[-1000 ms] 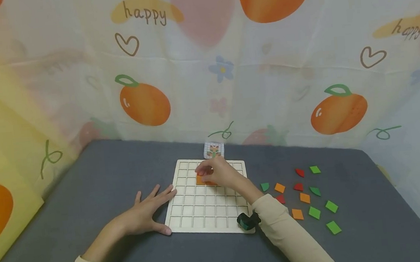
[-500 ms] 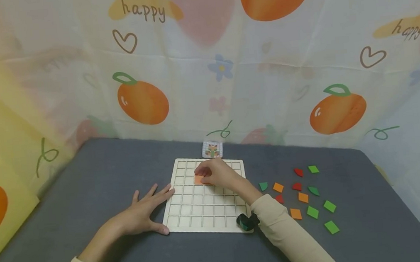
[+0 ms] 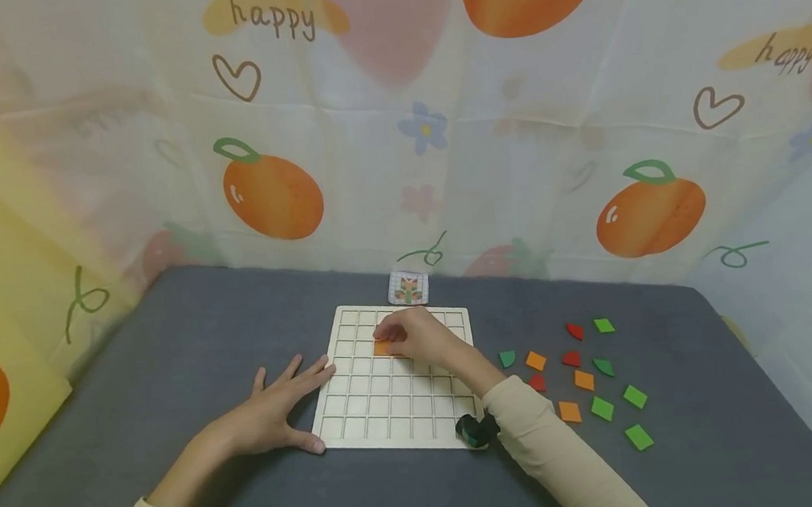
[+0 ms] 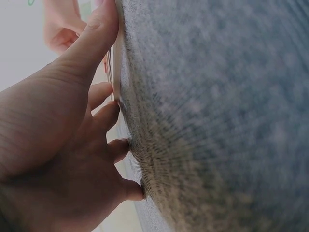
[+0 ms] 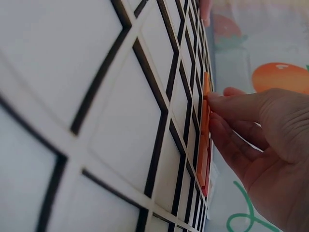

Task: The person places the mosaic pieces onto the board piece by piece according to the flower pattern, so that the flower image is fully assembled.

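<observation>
While left hand [image 3: 275,414] lies flat steadying pale wooden grid board [image 3: 390,404], right hand [image 3: 420,337] pinches orange square tile [image 3: 382,347] into cell; next likely: seat flush, release.

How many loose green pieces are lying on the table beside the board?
6: one near the board, one at the far end, one mid-cluster, and three nearest the person. None seem hidden.

Soft even light, faint shadows – head view sharp; wrist views dimmer, close surfaces blurred.
</observation>
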Demonstrator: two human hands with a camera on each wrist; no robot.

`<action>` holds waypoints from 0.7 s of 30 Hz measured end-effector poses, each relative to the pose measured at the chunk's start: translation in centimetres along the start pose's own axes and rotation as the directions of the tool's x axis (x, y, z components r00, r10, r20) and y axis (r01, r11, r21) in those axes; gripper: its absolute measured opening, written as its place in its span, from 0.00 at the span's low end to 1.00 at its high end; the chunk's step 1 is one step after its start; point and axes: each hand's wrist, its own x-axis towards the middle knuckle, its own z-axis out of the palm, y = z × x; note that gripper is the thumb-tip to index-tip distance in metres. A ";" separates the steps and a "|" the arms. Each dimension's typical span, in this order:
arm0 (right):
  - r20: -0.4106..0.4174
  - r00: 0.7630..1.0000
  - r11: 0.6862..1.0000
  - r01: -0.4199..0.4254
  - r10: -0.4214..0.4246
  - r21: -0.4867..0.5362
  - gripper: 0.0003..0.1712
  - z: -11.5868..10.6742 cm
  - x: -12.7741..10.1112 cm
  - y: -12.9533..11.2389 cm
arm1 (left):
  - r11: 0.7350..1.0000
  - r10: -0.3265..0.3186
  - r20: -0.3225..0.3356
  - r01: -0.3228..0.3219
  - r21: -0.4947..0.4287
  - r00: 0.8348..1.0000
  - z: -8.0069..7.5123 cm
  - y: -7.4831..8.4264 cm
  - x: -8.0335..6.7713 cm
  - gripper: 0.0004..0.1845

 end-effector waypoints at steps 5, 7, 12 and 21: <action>-0.001 1.000 1.000 0.002 -0.002 -0.010 0.13 0.0 -0.1 0.0 | 1.000 0.005 -0.003 -0.005 0.001 1.000 0.1 0.1 0.0 0.58; -0.001 1.000 1.000 0.006 -0.006 -0.003 0.13 0.0 -0.3 -0.1 | 1.000 0.005 -0.004 -0.005 0.000 1.000 0.1 0.1 -0.1 0.58; 0.002 1.000 0.999 0.030 -0.030 0.010 0.14 -0.6 -1.3 -0.3 | 1.000 0.001 -0.012 -0.001 0.004 1.000 0.1 0.0 -0.2 0.58; -0.038 0.999 0.999 0.020 -0.021 -0.027 0.16 -2.8 -3.7 0.8 | 1.000 0.001 -0.005 -0.001 0.014 1.000 0.3 -0.2 0.2 0.58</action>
